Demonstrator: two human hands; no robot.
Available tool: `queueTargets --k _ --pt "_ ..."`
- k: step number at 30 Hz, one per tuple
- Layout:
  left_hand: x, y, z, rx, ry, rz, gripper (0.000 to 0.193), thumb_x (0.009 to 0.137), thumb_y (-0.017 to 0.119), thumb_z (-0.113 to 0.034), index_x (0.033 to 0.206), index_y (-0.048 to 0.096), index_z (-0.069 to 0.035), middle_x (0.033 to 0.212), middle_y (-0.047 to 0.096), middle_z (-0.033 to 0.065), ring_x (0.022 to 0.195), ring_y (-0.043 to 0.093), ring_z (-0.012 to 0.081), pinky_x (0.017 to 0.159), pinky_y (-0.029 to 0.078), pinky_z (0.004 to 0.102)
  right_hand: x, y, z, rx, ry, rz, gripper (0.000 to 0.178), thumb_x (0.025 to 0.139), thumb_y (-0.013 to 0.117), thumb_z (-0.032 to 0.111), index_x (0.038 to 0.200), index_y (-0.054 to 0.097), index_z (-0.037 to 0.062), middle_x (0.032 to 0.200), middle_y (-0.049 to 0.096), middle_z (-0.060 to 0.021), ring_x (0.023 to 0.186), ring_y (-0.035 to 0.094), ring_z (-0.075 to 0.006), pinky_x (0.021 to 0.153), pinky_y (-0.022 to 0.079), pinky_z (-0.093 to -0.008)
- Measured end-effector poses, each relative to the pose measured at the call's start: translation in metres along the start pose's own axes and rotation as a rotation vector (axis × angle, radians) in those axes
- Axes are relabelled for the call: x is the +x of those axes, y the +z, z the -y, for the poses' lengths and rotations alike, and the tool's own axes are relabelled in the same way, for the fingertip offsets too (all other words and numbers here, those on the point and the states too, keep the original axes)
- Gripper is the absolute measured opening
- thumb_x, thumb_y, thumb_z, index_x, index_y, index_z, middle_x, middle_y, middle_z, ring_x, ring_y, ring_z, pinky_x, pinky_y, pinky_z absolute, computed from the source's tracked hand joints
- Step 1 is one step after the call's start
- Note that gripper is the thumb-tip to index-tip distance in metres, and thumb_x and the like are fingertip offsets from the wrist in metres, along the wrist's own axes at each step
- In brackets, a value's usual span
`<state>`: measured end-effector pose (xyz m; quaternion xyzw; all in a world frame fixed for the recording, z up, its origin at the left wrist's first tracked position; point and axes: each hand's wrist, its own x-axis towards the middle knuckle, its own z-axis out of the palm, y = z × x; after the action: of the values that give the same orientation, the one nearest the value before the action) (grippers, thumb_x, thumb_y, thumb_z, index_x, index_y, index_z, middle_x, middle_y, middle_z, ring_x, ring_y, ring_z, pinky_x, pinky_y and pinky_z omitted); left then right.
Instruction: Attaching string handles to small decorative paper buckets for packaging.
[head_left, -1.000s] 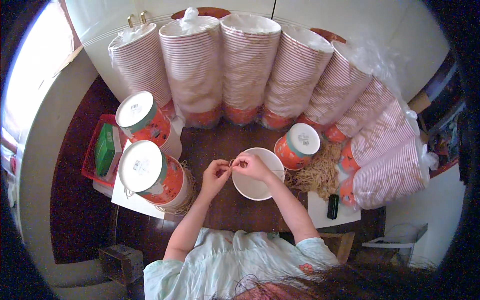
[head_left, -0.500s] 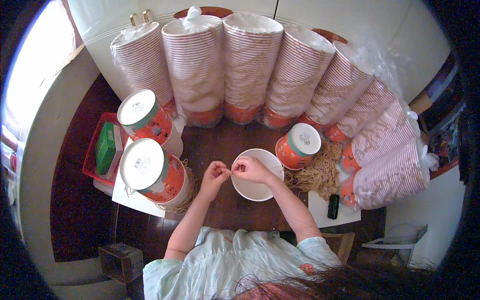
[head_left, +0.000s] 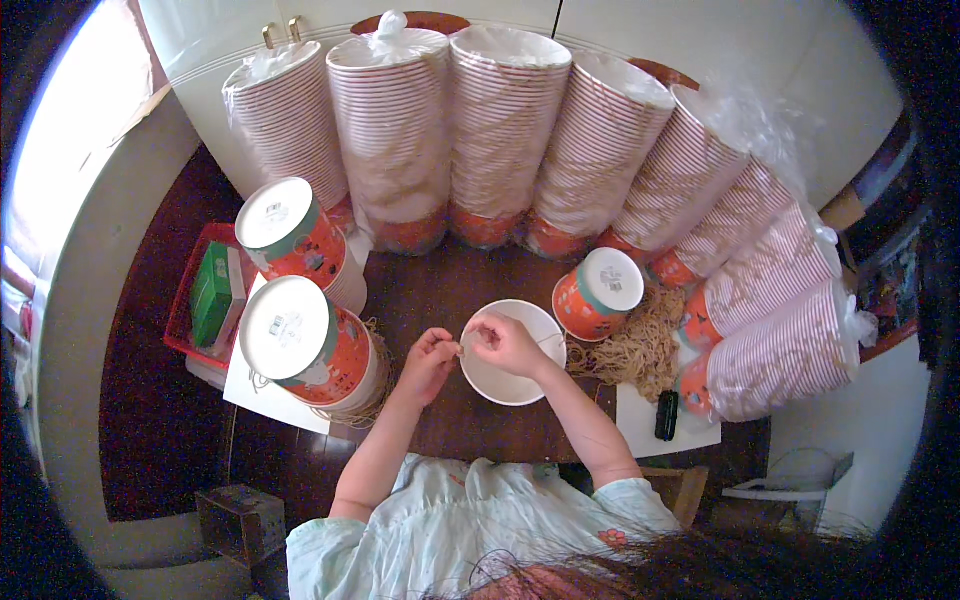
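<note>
An open white paper bucket [head_left: 505, 385] stands upright in front of me on the dark table. At its left rim my left hand [head_left: 430, 365] is closed in a pinch; a tiny bit of something, perhaps a cord end, shows at its fingertips. My right hand [head_left: 505, 345] is over the bucket's mouth, fingers curled together, and what it holds is hidden. A thin cord [head_left: 550, 339] shows at the bucket's right rim, beside my right wrist. Just beyond, an orange and green bucket [head_left: 583, 312] stands upside down next to a pile of beige cords [head_left: 650, 340].
Tall bagged stacks of paper buckets [head_left: 390, 140] curve round the far and right sides. At left, upturned orange buckets [head_left: 345, 360] are stacked beside a red basket [head_left: 180, 310] holding a green box [head_left: 212, 300]. A black stapler-like object [head_left: 667, 415] lies at right.
My hands have come slightly apart at the bucket's left rim. The right hand's fingers have moved a little right, over the bucket's mouth.
</note>
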<state>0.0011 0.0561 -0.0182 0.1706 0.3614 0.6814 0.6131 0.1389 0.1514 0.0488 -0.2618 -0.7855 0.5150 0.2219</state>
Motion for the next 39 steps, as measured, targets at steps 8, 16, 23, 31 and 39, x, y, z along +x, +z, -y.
queueTargets --k 8,16,23,31,39 --pt "-0.003 0.004 -0.005 0.059 0.028 0.005 0.016 0.074 0.058 -0.004 0.085 0.047 -0.010 0.073 0.055 -0.0010 0.062 0.049 0.0065 0.053 0.037 0.0184 -0.002 0.007 -0.004 -0.268 -0.291 -0.083 0.009 0.069 0.063 0.012 0.076 0.063 0.0065 0.072 0.057 -0.0036 0.061 0.054 -0.0160 0.054 0.042 -0.0256" --pt "-0.009 0.015 -0.008 0.648 0.329 -0.004 0.018 0.072 0.061 -0.004 0.089 0.054 -0.005 0.080 0.053 0.0010 0.066 0.049 0.0075 0.057 0.040 0.0201 0.001 0.006 -0.007 -0.204 -0.121 -0.071 0.009 0.074 0.056 0.013 0.075 0.061 0.0061 0.072 0.058 -0.0075 0.066 0.057 -0.0214 0.059 0.044 -0.0311" --pt "-0.006 0.008 -0.008 0.806 0.398 -0.091 0.008 0.076 0.059 -0.008 0.083 0.057 -0.004 0.078 0.053 0.0010 0.068 0.049 0.0081 0.062 0.040 0.0217 0.000 0.005 -0.014 -0.223 0.001 -0.020 0.014 0.074 0.056 0.020 0.076 0.060 0.0068 0.072 0.060 -0.0097 0.067 0.058 -0.0248 0.059 0.044 -0.0349" --pt "-0.005 0.011 -0.008 0.546 0.303 -0.169 0.005 0.079 0.054 -0.007 0.081 0.054 -0.003 0.077 0.053 -0.0006 0.072 0.047 0.0064 0.065 0.039 0.0203 -0.006 0.004 -0.015 -0.321 0.028 0.077 0.014 0.076 0.056 0.018 0.077 0.060 0.0043 0.067 0.059 -0.0085 0.059 0.056 -0.0161 0.055 0.042 -0.0283" --pt "-0.003 0.004 -0.002 0.575 0.300 -0.268 0.003 0.079 0.054 -0.010 0.080 0.054 -0.006 0.076 0.052 -0.0027 0.071 0.045 0.0059 0.064 0.037 0.0192 -0.012 0.003 -0.013 -0.410 -0.004 0.055 0.016 0.078 0.053 0.020 0.080 0.059 0.0057 0.073 0.060 -0.0112 0.067 0.058 -0.0253 0.060 0.044 -0.0332"
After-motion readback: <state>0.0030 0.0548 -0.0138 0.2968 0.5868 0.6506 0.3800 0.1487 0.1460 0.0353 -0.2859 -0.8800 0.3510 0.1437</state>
